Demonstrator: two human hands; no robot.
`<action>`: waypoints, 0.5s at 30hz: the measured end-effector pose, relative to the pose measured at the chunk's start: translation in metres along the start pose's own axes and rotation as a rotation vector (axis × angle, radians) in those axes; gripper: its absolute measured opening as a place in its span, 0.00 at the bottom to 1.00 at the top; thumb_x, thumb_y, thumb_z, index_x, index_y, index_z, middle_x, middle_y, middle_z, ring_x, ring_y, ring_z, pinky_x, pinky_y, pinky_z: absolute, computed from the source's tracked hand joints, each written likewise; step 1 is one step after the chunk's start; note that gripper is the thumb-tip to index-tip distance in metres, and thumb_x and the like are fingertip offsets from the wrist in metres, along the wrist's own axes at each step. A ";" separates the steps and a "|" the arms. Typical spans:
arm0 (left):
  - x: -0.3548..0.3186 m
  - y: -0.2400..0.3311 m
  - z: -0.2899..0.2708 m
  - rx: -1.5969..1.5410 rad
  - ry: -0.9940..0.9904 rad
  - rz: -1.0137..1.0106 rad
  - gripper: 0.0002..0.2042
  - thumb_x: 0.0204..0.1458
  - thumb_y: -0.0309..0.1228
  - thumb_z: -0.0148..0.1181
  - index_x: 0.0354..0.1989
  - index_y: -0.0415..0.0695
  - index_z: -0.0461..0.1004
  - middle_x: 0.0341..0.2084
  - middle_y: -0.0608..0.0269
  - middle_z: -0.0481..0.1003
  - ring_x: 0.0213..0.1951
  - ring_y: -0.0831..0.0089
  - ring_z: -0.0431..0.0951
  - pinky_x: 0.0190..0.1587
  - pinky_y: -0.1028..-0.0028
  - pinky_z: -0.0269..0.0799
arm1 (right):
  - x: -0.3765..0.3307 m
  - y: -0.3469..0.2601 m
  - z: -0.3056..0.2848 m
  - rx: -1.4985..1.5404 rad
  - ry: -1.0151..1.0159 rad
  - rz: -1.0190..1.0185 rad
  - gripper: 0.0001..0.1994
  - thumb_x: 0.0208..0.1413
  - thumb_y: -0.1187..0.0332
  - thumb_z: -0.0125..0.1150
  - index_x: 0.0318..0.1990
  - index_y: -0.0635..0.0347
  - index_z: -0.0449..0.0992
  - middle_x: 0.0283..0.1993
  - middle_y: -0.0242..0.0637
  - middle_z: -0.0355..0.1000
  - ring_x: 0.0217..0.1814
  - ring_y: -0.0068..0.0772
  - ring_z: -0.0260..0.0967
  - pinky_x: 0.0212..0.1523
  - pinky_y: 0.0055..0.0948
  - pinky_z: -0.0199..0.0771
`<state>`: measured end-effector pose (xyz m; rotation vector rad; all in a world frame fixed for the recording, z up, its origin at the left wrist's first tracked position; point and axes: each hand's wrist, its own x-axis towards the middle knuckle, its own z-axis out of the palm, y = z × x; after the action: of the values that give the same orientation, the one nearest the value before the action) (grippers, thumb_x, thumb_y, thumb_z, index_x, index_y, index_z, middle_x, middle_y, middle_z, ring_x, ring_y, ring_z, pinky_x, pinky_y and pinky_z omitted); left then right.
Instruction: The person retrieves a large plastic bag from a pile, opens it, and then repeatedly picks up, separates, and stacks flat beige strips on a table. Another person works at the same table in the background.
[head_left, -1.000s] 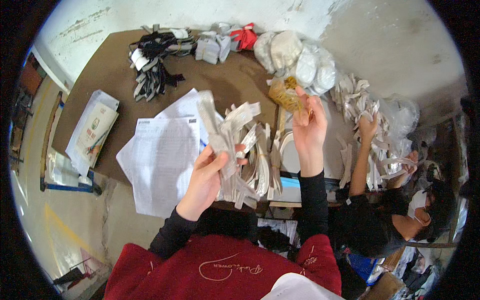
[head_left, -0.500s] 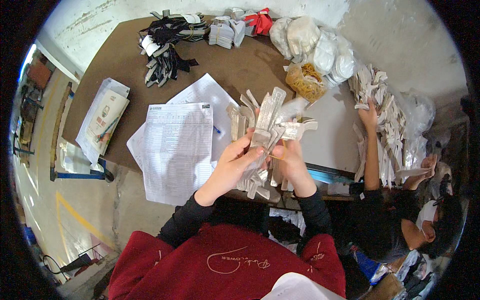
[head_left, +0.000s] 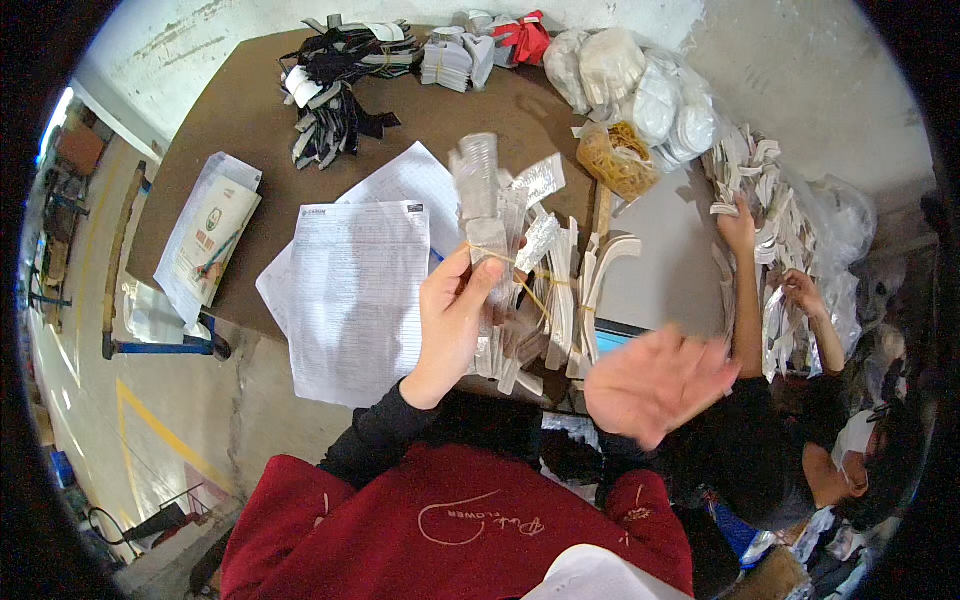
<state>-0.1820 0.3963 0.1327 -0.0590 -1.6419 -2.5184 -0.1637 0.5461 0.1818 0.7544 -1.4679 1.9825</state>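
Observation:
Pinched between the thumb and fingers of my left hand (head_left: 450,322) is a bundle of pale grey strips (head_left: 479,185), held upright. A yellow rubber band (head_left: 492,252) crosses it near my thumb, and a loop of band stretches to the lower right. My right hand (head_left: 655,388) is off the bundle, to its right, blurred by motion with its fingers stretched out. Between my hands, curved off-white strips (head_left: 562,308) lie in banded bunches on the table. More pale strips show below my left hand, partly hidden by it.
Printed sheets (head_left: 360,300) lie left of my hands, a booklet (head_left: 215,240) farther left. Along the back are black strips (head_left: 345,60), white stacks (head_left: 445,65) and a bag of rubber bands (head_left: 617,160). At right, a co-worker's hands (head_left: 738,232) handle a pile of pale strips (head_left: 775,260).
My right hand has let go of the bundle and swung right and toward me. My left hand has shifted slightly left with the bundle. The co-worker's nearer hand has moved to the pile.

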 end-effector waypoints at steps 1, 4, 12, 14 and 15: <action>-0.002 0.002 0.004 -0.053 0.012 0.011 0.15 0.61 0.34 0.53 0.48 0.34 0.73 0.37 0.65 0.76 0.36 0.80 0.72 0.42 0.79 0.67 | -0.004 0.009 0.008 -0.008 0.281 0.091 0.48 0.42 0.48 0.69 0.68 0.58 0.51 0.69 0.41 0.53 0.65 0.35 0.55 0.62 0.42 0.54; -0.011 0.017 0.010 -0.181 0.013 0.045 0.16 0.61 0.34 0.54 0.50 0.34 0.71 0.43 0.62 0.75 0.38 0.78 0.73 0.46 0.76 0.68 | -0.026 0.027 0.027 0.109 0.627 0.478 0.47 0.46 0.47 0.66 0.69 0.59 0.49 0.71 0.39 0.50 0.71 0.35 0.50 0.66 0.43 0.49; -0.010 0.011 -0.045 0.252 -0.479 -0.286 0.11 0.57 0.34 0.53 0.30 0.40 0.76 0.19 0.65 0.75 0.21 0.75 0.69 0.25 0.71 0.64 | -0.012 0.038 -0.014 0.296 -0.037 0.902 0.48 0.47 0.36 0.56 0.68 0.60 0.52 0.66 0.42 0.59 0.61 0.37 0.61 0.62 0.36 0.58; -0.006 0.019 -0.044 0.492 -0.731 -0.269 0.10 0.56 0.33 0.54 0.30 0.41 0.76 0.18 0.60 0.74 0.20 0.69 0.70 0.26 0.70 0.65 | 0.003 0.038 -0.025 0.404 -0.104 0.782 0.38 0.48 0.43 0.62 0.60 0.63 0.66 0.61 0.45 0.66 0.61 0.37 0.64 0.64 0.39 0.56; -0.005 0.023 -0.044 0.617 -0.852 -0.259 0.09 0.55 0.33 0.54 0.29 0.41 0.76 0.18 0.57 0.73 0.20 0.66 0.70 0.26 0.69 0.65 | 0.005 0.036 -0.028 0.186 -0.284 0.696 0.35 0.47 0.47 0.65 0.57 0.64 0.69 0.58 0.44 0.69 0.59 0.36 0.65 0.64 0.40 0.56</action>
<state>-0.1721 0.3478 0.1356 -1.0206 -2.8194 -2.1137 -0.1957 0.5650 0.1549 0.6769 -1.9179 2.6394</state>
